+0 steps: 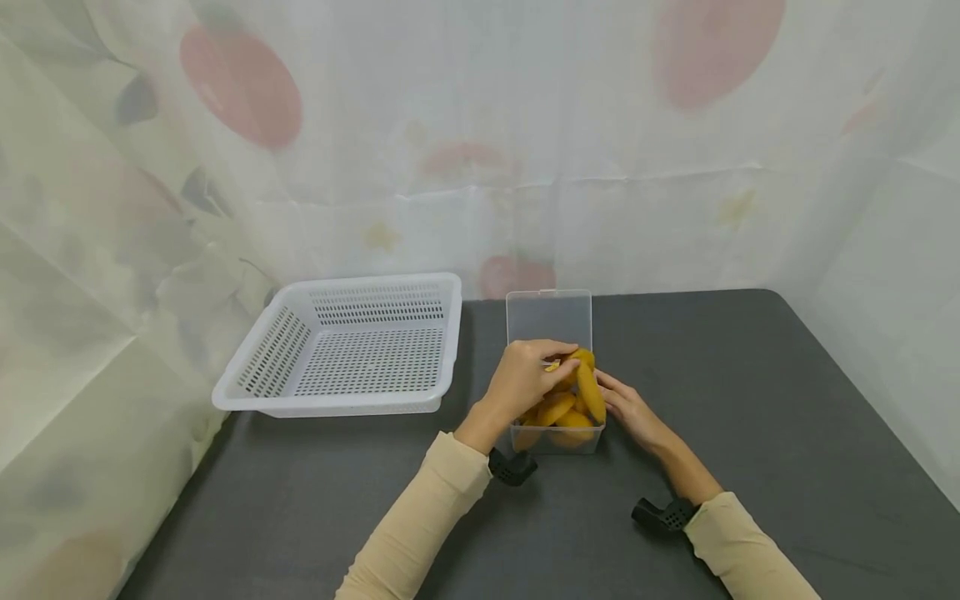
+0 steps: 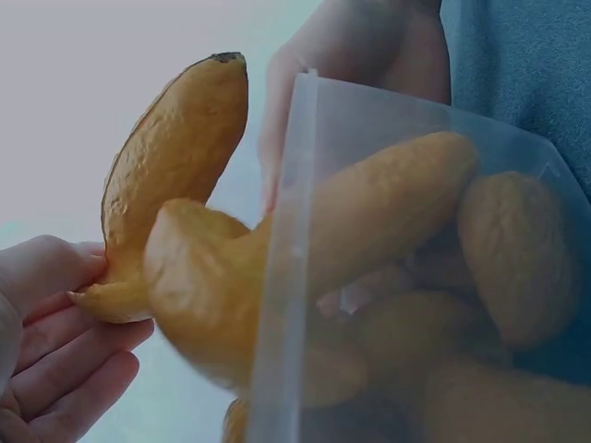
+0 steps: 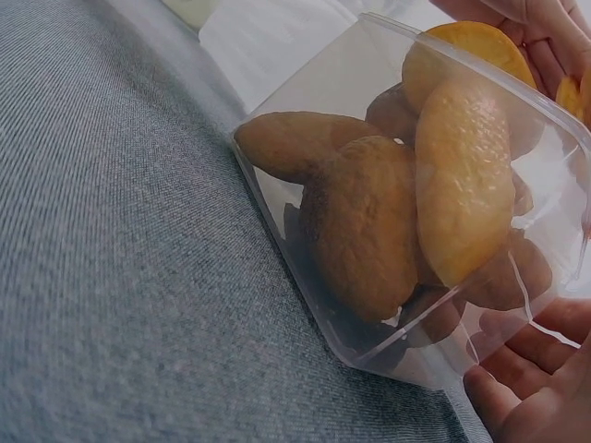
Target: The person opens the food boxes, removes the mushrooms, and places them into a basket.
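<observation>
A clear plastic box (image 1: 517, 441) holds several plump yellow bananas (image 1: 557, 408), seen through its wall in both wrist views. My left hand (image 1: 517, 385) reaches over the box's left side. Its thumb and fingers pinch a banana (image 2: 180, 148) at one end, at the box's mouth; the dark-tipped other end points away from the hand. Another banana (image 2: 205, 286) sticks out past the rim beside it. My right hand (image 1: 633, 415) rests against the box's right wall, its fingers (image 3: 522, 360) partly hidden behind the clear plastic.
The box's clear lid (image 1: 550, 321) stands raised at the back. Left of the box sits a white perforated basket (image 1: 447, 367) on the dark grey table (image 1: 750, 400). Patterned sheets (image 1: 600, 125) hang behind the table and along its left.
</observation>
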`<state>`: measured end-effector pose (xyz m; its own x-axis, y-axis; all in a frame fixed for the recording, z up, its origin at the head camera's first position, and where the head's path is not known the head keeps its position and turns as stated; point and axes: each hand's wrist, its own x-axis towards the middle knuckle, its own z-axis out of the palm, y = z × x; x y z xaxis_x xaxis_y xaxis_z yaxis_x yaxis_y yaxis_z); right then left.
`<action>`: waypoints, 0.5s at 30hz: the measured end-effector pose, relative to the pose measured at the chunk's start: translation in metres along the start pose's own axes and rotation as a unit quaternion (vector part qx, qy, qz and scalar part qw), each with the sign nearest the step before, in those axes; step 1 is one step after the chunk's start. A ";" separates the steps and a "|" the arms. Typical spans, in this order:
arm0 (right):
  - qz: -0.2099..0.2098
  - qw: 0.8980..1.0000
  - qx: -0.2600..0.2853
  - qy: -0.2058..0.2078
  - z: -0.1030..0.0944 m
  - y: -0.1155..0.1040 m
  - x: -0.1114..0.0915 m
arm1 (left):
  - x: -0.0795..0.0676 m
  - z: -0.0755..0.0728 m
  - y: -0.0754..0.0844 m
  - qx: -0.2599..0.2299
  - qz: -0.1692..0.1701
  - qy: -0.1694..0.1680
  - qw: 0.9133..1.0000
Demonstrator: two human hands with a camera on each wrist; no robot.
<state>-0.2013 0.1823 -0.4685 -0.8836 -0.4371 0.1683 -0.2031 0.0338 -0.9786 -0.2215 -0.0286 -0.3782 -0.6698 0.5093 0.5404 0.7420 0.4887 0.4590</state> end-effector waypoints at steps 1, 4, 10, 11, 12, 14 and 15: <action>0.000 1.000 0.001 0.000 0.000 0.000 0.000 | 0.000 -0.001 0.000 0.000 -0.001 0.005 1.000; 0.005 1.000 0.005 -0.001 0.000 0.000 0.001 | -0.001 -0.005 -0.001 0.003 -0.004 0.023 1.000; 0.025 1.000 0.001 0.005 -0.001 0.001 0.002 | -0.001 -0.015 -0.005 0.012 -0.006 0.052 0.999; 0.028 1.000 -0.004 0.005 -0.001 0.001 0.002 | -0.001 -0.017 -0.006 0.014 -0.008 0.054 0.998; 0.030 1.000 -0.008 0.003 -0.001 0.002 0.002 | -0.001 -0.019 -0.007 0.014 -0.010 0.057 0.998; 0.033 0.999 -0.018 0.002 -0.002 0.002 0.002 | -0.002 -0.022 -0.008 0.012 -0.012 0.063 0.998; 0.032 0.999 -0.021 0.001 -0.002 0.002 0.002 | -0.003 -0.024 -0.008 0.012 -0.014 0.065 0.998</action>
<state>-0.2041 0.1836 -0.4697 -0.8956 -0.4319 0.1064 -0.1645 0.0996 -0.9813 -0.2250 -0.0509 -0.3664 -0.6793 0.3998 0.6154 0.7213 0.5182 0.4595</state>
